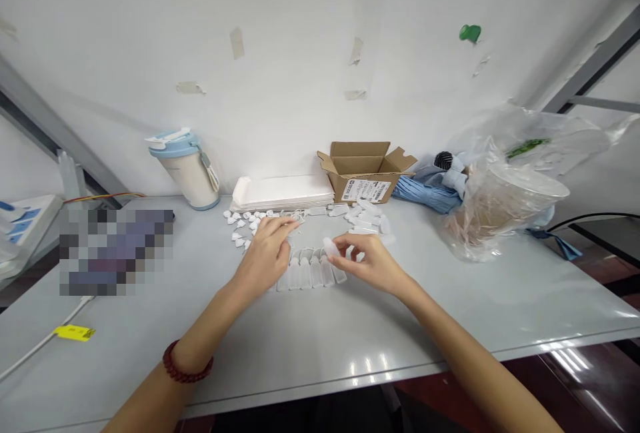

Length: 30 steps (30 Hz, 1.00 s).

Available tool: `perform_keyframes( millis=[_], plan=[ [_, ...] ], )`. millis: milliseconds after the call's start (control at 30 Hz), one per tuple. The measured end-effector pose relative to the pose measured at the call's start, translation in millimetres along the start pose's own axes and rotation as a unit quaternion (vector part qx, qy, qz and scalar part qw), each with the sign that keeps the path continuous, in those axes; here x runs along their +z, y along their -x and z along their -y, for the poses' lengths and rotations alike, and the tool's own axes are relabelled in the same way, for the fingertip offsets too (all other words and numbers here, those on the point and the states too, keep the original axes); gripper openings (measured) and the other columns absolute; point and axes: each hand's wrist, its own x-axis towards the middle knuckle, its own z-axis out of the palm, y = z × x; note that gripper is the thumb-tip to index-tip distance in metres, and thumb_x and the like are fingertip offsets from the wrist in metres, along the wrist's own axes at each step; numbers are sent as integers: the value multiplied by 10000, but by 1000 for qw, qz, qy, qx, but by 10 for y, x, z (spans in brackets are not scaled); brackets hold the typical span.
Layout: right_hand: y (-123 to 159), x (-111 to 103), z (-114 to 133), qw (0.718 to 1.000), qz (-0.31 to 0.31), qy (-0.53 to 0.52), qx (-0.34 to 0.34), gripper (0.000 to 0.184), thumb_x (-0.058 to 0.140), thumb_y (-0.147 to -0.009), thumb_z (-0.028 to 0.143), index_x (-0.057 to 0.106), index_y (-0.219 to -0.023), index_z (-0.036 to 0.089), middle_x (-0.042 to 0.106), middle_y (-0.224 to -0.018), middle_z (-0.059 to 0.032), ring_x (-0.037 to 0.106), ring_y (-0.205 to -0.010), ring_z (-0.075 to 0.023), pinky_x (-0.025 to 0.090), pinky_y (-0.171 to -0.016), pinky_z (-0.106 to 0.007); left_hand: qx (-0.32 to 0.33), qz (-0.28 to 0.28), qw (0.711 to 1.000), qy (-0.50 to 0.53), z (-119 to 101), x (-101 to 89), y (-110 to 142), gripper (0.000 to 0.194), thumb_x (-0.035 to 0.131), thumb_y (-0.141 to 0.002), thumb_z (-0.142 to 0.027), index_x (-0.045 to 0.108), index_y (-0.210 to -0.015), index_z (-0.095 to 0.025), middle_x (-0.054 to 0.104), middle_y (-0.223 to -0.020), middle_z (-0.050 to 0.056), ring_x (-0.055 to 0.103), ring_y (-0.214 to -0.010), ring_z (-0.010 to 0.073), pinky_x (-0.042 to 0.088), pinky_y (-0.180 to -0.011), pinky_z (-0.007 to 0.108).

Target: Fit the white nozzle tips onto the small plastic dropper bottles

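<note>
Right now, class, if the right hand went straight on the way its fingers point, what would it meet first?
Probably the left hand, opposite it. Depth is unclear, though: if the right hand is low enough, the row of translucent plastic pieces could come first.

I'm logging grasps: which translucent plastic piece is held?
The translucent piece pinched by the right hand, near the right end of the row; the others lie on the table.

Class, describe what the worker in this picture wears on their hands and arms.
The left hand has no glove, and a dark red bracelet of round beads circles that wrist. The right hand is also gloveless, with nothing worn at its wrist. No sleeve shows on either forearm.
</note>
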Motion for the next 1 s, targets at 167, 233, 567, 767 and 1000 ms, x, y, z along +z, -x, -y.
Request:
perform_keyframes(
  millis=[167,233,567,767,1000],
  plan=[
    [8,92,10,1000,3,20,-23,154,583,-831,292,646,-853,153,649,-751,-27,550,-632,-114,419,-548,-212,44,34,995,79,-179,57,46,416,344,-825,-6,585,-1146,-114,596,-1134,119,515,-1062,213,478,-888,386],
    [9,90,-2,999,2,39,-21,166,578,-838,298,646,-869,150,645,-756,-32,552,-628,-116,422,-558,-221,45,44,993,102,-220,77,58,421,352,-833,-13,570,-1173,-132,588,-1157,114,531,-1078,205,483,-899,371],
    [-4,66,-4,998,12,65,-16,182,555,-857,301,648,-844,146,622,-719,-30,550,-627,-124,435,-573,-232,31,35,989,141,-310,31,73,367,394,-870,-82,580,-1178,-158,596,-1193,114,569,-1099,201,514,-892,338],
    [5,117,-56,999,-8,33,7,325,568,-842,324,584,-1121,158,636,-792,-35,576,-630,-122,460,-571,-237,47,34,989,138,-328,20,78,383,418,-846,-81,569,-1188,-162,612,-1189,101,566,-1115,211,499,-934,375],
    [1,124,-84,1000,-12,14,-3,358,496,-879,285,503,-1222,183,621,-770,-12,547,-600,-108,454,-568,-234,98,34,988,110,-339,66,94,468,401,-841,-51,480,-1284,-178,548,-1295,113,509,-1198,220,476,-979,418]
  ],
)
